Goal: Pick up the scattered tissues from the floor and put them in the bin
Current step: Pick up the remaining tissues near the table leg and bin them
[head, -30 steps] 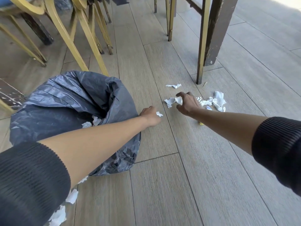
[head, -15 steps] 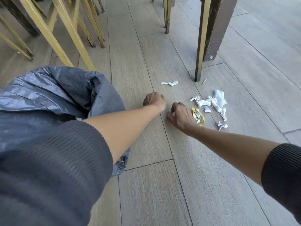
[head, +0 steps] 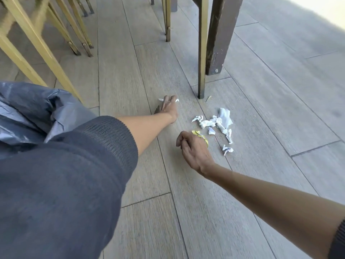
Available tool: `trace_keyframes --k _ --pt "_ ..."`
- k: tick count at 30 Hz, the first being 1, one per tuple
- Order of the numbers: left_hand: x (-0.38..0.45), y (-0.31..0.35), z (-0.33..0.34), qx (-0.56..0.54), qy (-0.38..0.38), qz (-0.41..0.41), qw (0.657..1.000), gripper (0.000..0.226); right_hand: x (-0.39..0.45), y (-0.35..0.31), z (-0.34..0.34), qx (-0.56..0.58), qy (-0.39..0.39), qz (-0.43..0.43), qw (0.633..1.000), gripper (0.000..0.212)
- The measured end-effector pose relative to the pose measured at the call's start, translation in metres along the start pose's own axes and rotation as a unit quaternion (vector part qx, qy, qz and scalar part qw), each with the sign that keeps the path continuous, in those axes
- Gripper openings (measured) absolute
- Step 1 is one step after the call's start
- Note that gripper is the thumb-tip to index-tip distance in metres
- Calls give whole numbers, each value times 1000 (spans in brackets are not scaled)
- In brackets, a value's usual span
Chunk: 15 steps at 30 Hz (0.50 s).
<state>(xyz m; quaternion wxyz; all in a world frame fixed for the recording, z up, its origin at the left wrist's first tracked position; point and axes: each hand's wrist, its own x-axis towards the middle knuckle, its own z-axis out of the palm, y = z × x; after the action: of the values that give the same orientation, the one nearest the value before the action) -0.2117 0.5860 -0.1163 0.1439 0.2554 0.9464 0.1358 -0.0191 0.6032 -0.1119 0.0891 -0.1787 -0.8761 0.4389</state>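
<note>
While my left hand (head: pixel 169 107) reaches flat to the floor at about 12 o'clock, its fingers lie spread over a small strip of tissue (head: pixel 177 100), white ends poking out on either side of the fingertips; whether the fingers have pinched it yet I cannot tell. My right hand (head: pixel 194 150) hangs just above the boards nearer to me, fingers loosely curled; whether anything sits inside them I cannot tell. A crumpled yellow wrapper (head: pixel 200 135) shows past the knuckles at the hand's 1 o'clock, touching or just beside them.

Beyond it, at 2 o'clock from the right hand, the main heap of scattered tissues (head: pixel 218 121) lies on the grey plank floor (head: pixel 261 113), with one small white wad (head: pixel 226 149) apart at 3 o'clock. The grey bin bag (head: pixel 28 113) sits at my 9 o'clock, partly hidden by my dark ribbed sleeve (head: pixel 74 174).

Farther out, at 1 o'clock, a slim gold chair leg (head: pixel 202 53) stands on the floor beside a dark wooden table leg (head: pixel 220 38); more gold chair legs (head: pixel 43 45) slant across at 10 o'clock.
</note>
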Motion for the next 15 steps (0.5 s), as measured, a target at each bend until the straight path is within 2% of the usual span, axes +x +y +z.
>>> trace_keyframes --k 4,6,8,11,15 --pt "1 -4 8 -43 41 -21 998 44 1 6 -7 -7 23 1 1000 30" --pt "-2 -5 8 -26 31 -31 999 38 5 8 -11 -14 45 9 999 45" --pt "-7 -5 7 -1 16 -37 999 41 9 9 -19 -37 66 21 997 52" --pt "-18 -7 9 43 -3 -26 999 46 17 9 -30 -72 92 27 993 48" --pt "-34 -14 12 74 5 23 997 34 15 21 -41 -138 85 64 985 43"
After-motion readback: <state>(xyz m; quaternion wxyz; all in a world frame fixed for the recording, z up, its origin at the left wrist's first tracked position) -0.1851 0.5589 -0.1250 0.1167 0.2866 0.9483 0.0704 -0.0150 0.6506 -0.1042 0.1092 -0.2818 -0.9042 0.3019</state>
